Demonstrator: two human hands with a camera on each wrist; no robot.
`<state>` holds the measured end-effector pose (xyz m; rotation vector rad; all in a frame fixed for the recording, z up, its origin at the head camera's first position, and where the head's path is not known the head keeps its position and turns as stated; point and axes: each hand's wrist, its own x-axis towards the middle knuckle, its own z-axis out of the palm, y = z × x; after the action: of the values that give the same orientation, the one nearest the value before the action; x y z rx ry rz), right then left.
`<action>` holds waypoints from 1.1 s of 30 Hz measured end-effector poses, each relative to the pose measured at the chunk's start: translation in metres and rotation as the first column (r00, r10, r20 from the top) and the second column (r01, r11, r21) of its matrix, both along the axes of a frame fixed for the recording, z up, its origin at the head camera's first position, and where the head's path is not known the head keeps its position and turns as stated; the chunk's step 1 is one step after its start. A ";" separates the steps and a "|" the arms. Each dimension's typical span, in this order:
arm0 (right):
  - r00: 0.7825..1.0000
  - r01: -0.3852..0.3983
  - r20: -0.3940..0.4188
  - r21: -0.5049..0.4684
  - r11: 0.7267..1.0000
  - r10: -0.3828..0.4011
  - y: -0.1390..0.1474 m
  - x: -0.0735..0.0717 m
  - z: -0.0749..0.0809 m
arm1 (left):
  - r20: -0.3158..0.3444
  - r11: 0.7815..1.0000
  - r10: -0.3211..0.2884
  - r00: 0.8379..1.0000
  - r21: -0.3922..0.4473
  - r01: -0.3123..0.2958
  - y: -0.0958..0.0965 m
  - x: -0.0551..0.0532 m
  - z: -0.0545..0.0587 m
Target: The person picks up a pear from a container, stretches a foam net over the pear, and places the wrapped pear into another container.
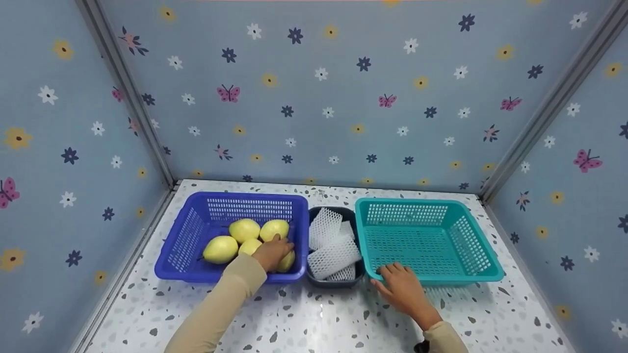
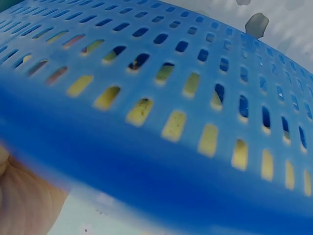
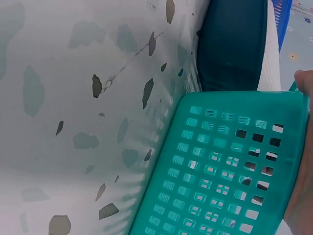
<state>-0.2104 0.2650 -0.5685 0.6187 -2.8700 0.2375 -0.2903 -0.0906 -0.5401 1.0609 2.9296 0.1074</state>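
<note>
Several yellow pears (image 1: 220,249) lie in the blue basket (image 1: 167,262) on the left. My left hand (image 1: 272,253) reaches over its near rim and lies among the pears at the right end, over one pear (image 1: 286,263). Its fingertips are partly hidden, so the hold is unclear. In the left wrist view, pears show yellow through the slots of the basket wall (image 2: 190,58). At the near left corner of the teal basket (image 1: 483,272), my right hand (image 1: 403,289) grips the rim, thumb outside and fingers over the inside.
Between the two baskets stands a small dark container (image 1: 338,284) with white foam fruit nets (image 1: 334,257). All three stand on a speckled white table (image 1: 314,323). Flower-patterned panels (image 1: 314,98) enclose the back and both sides.
</note>
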 end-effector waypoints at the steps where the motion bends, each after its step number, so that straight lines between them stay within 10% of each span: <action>1: 1.000 -0.001 0.000 -0.001 1.000 0.001 0.000 0.000 0.000 | 0.024 1.000 0.009 1.000 0.011 -0.009 -0.001 -0.001 0.000; 20: 1.000 -0.006 0.029 -0.019 1.000 0.007 -0.001 0.001 0.004 | 0.242 0.966 0.089 0.966 0.215 -0.143 -0.019 -0.009 0.034; 33: 0.998 0.001 0.070 -0.063 0.998 0.003 -0.003 -0.001 0.015 | 0.179 0.897 -0.008 0.984 0.435 -0.072 -0.019 -0.002 0.070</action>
<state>-0.2114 0.2621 -0.5537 0.6120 -2.9163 0.3556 -0.2927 -0.1100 -0.4701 0.9767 2.8225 0.8575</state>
